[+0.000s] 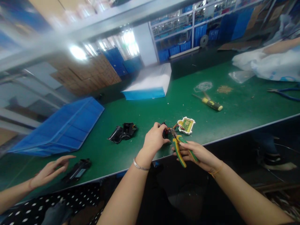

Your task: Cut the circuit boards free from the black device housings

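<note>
Our left hand (153, 137) largely hides the black casing (165, 132) it grips, while our right hand (197, 153) holds green-and-yellow pliers (177, 147), their blurred tips perhaps touching wires (180, 126).

Left hand (153, 137): back uppermost, thumb and fingers curled in a grip. Left forearm (130, 187): extended forward and inward. Right hand (197, 151): fingers curled in a grip. Right forearm (243, 187): angled inward, hands near each other

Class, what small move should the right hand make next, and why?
Probably squeeze the green-handled pliers: they seem to be at the wires, handles spread in the right hand, while the left hand holds the black part.
</note>
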{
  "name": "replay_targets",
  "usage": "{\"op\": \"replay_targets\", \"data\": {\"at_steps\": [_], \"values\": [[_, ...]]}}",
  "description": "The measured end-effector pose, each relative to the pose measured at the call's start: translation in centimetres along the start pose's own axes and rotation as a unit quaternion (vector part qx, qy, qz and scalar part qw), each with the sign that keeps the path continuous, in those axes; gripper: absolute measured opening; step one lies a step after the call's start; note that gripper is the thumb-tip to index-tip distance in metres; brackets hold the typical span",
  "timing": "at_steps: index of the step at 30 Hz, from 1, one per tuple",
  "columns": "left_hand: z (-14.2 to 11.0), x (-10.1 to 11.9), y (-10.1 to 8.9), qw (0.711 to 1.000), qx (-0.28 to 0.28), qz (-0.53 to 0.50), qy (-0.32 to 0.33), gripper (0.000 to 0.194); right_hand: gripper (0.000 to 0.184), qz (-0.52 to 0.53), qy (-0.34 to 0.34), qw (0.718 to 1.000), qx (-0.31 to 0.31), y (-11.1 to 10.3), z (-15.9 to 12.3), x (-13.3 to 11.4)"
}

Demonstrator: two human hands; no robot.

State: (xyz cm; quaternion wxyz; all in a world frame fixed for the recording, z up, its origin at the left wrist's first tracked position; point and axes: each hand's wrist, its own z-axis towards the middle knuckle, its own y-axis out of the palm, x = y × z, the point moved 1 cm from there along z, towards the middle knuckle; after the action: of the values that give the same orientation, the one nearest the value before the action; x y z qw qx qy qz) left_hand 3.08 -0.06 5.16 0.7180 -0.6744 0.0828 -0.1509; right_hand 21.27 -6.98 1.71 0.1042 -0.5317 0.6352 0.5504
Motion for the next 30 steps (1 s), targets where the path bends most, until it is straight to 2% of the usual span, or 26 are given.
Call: {"op": "replay_targets", "data": {"at_steps": [6, 12, 30], "values": [[0.3, -0.1, 0.5, 0.999, 0.000, -0.049, -0.015, 0.055, 0.026, -0.059, 0.016, 0.998, 0.010, -0.5, 0.3, 0.2], [0.5, -0.6, 0.9, 0.994, -0.003, -0.105, -0.016, 0.053, 0.027, -0.089, 0.001, 0.996, 0.020, -0.5, 0.5, 0.4], [0.8, -1.2, 1.3, 0.979, -0.010, -0.203, -0.016, 0.049, 0.031, -0.096, -0.015, 0.995, 0.030, 0.1, 0.9, 0.3]]}}
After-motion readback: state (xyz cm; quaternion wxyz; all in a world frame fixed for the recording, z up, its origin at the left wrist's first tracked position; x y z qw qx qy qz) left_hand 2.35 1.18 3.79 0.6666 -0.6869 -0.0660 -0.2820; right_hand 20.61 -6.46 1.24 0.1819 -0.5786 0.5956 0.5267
